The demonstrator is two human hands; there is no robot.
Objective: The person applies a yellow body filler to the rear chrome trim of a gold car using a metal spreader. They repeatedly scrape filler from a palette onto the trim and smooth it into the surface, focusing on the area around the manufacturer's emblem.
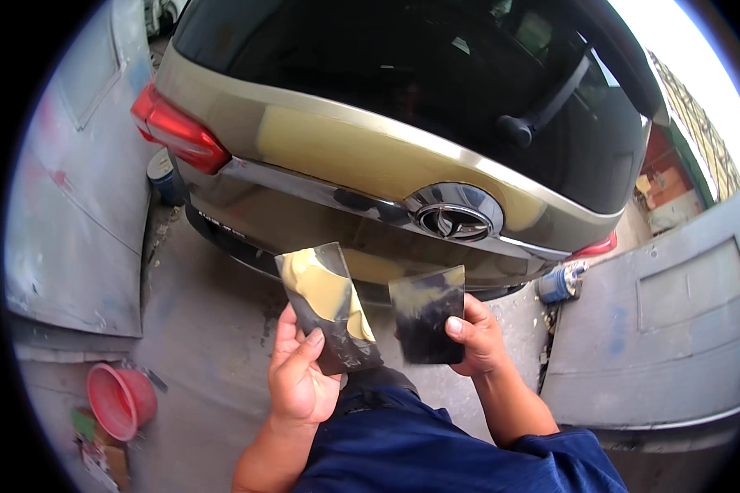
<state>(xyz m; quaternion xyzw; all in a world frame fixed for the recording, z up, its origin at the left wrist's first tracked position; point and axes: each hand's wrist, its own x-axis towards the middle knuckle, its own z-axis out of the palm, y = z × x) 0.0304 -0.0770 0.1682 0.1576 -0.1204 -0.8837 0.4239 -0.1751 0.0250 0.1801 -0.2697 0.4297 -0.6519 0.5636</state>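
Note:
My left hand (304, 378) grips a dark flat spreader (345, 353) with a thick, creamy pale-yellow paste (321, 283) heaped over its upper part. In my right hand (477, 345) is a second dark, squarish spreader (427, 316) with faint yellowish smears. The two spreaders are a little apart, held in front of the rear of a gold-beige car (575, 230). Its tailgate carries a broad yellowish patch (329, 152) below the dark rear window, above a chrome strip and round emblem (452, 212).
Grey, scuffed panels (82, 230) stand left and right (649, 329) on the concrete floor (189, 345). A red basin (122, 398) with cardboard scraps below it lies at lower left. A dark blue bucket (164, 177) sits behind the left panel, a blue can (559, 285) by the right one.

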